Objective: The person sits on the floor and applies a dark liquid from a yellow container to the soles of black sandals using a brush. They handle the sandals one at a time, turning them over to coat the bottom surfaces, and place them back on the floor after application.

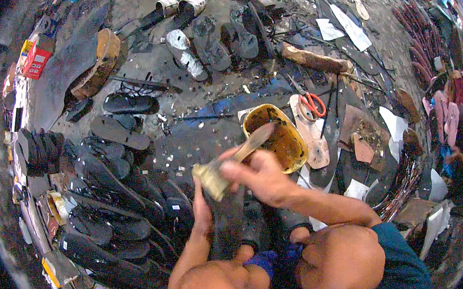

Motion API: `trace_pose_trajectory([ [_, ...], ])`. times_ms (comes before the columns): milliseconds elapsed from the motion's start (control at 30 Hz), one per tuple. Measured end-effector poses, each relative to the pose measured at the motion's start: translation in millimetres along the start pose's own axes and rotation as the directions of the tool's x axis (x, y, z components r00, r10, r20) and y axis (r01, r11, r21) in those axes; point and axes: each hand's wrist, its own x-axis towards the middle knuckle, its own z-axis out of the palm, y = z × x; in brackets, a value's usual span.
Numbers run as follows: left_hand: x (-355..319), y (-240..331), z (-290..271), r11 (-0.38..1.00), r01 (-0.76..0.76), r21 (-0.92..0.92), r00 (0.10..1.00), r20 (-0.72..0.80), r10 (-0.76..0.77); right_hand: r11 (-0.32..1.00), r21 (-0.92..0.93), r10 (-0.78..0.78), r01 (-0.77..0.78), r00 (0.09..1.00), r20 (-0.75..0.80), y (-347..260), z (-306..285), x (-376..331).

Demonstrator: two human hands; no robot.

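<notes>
Around us spreads a littered floor (140, 1), with black soles (120, 212) heaped at eight o'clock; a yellow tub (299, 159), dark-smeared inside, stands at one o'clock from our right hand (260, 176), the nearer one. That hand is closed around the brush (250, 144), which slants from its handle end at two o'clock, overlapping the tub in view, to its bristles at eight. Our left hand (200, 204) is beside the bristles; its grip we cannot tell. The brush looks wooden-handled, with a broad, pale yellowish, slightly blurred head.
</notes>
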Motion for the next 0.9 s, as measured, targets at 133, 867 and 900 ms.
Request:
trace_pose_trajectory([
  [133, -75, -3, 10, 0.878, 0.364, -0.311, 0.923, -0.007, -0.385, 0.942, 0.335, 0.029, 0.040, 0.980, -0.197, -25, -37, 19],
  [867, 40, 42, 70, 0.967, -0.153, -0.202, 0.983, 0.070, 0.170, 0.876, -0.379, -0.360, 0.298, 0.927, -0.103, -30, -7, 43],
  [900, 51, 35, 62, 0.961, -0.190, -0.201, 0.982, -0.021, 0.190, 0.753, -0.566, -0.398, 0.334, 0.917, 0.012, -11, -4, 35],
])
